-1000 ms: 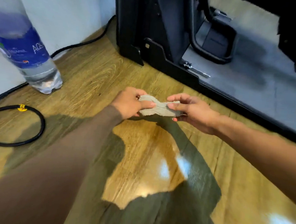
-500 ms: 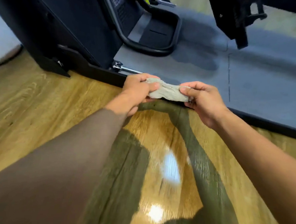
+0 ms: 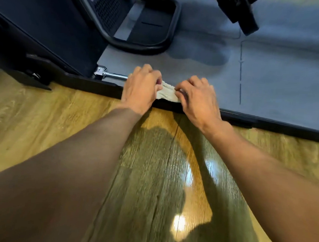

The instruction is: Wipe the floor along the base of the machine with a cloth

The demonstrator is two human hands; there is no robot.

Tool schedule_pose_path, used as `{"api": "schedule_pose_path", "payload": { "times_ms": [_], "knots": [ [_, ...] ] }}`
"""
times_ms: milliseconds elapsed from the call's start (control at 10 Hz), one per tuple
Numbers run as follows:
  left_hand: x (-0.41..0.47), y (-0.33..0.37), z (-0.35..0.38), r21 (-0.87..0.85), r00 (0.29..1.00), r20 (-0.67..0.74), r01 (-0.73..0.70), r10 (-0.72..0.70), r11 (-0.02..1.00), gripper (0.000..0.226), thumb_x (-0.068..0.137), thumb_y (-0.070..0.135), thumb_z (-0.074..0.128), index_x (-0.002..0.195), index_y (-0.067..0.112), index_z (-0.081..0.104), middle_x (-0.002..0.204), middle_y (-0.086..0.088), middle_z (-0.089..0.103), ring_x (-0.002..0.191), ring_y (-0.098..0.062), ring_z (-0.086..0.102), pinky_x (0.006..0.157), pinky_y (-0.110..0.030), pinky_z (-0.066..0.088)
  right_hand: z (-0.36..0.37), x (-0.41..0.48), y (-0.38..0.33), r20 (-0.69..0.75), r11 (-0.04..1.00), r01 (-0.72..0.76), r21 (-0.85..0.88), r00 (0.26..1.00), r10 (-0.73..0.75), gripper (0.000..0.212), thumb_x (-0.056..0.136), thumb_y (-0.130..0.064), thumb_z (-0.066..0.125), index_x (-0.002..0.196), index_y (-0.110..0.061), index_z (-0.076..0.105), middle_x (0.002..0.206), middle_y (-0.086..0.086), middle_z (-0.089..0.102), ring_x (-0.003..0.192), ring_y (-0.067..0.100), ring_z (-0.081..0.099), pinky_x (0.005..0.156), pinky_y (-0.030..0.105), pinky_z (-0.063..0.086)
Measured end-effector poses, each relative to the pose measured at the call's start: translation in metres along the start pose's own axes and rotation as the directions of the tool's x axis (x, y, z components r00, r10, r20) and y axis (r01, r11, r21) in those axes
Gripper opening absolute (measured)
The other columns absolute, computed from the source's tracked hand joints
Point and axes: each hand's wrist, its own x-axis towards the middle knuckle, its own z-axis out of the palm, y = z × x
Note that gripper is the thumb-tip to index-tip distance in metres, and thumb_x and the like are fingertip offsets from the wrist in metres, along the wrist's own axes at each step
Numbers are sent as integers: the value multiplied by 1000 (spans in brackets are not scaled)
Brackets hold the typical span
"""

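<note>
A small pale grey cloth [image 3: 167, 93] is bunched between both my hands, just over the black front edge of the grey mat. My left hand [image 3: 141, 87] grips its left end with curled fingers. My right hand [image 3: 197, 96] pinches its right end. Most of the cloth is hidden under my fingers. The black machine [image 3: 48, 30] stands at the upper left, its base foot [image 3: 38, 76] resting where the wood floor [image 3: 151, 176] meets the mat.
The grey mat [image 3: 269, 80] spreads to the right, bordered by a black rim [image 3: 266, 123]. A chrome bolt [image 3: 109, 74] sticks out by the machine's base. A black curved frame [image 3: 141, 45] and a black part [image 3: 243, 15] sit on the mat behind.
Both hands have carried the cloth forward and down from above the wood floor to the mat's front edge. The view swung right; the bottle and cable have left the frame.
</note>
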Motion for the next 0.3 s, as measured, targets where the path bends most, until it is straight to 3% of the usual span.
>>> {"api": "schedule_pose_path", "payload": {
  "times_ms": [100, 200, 300],
  "knots": [
    [-5, 1, 2, 159, 990, 88, -127, 114, 979, 28, 99, 30, 45, 116, 18, 63, 114, -8, 58, 102, -29, 49, 88, -42, 42, 1, -5, 0, 54, 1000, -2, -25, 999, 3, 23, 98, -38, 43, 106, -27, 61, 102, 1, 58, 92, 26, 50, 78, 40, 40],
    [-7, -1, -4, 301, 961, 221, -228, 165, 926, 38, 100, 36, 39, 133, 20, 49, 127, -5, 55, 110, -30, 45, 90, -43, 36, -3, 7, -5, 108, 991, -31, -127, 993, 45, 26, 98, -37, 43, 110, -27, 63, 107, 2, 59, 98, 27, 50, 78, 39, 35],
    [-7, 0, -17, 261, 958, 285, -117, 39, 958, 45, 98, 34, 45, 141, 21, 39, 136, -4, 50, 118, -31, 42, 94, -45, 34, -13, 14, -11, 111, 979, -195, -55, 973, 200, 26, 95, -36, 48, 115, -28, 63, 112, 4, 58, 105, 28, 50, 84, 40, 36]
  ]
}}
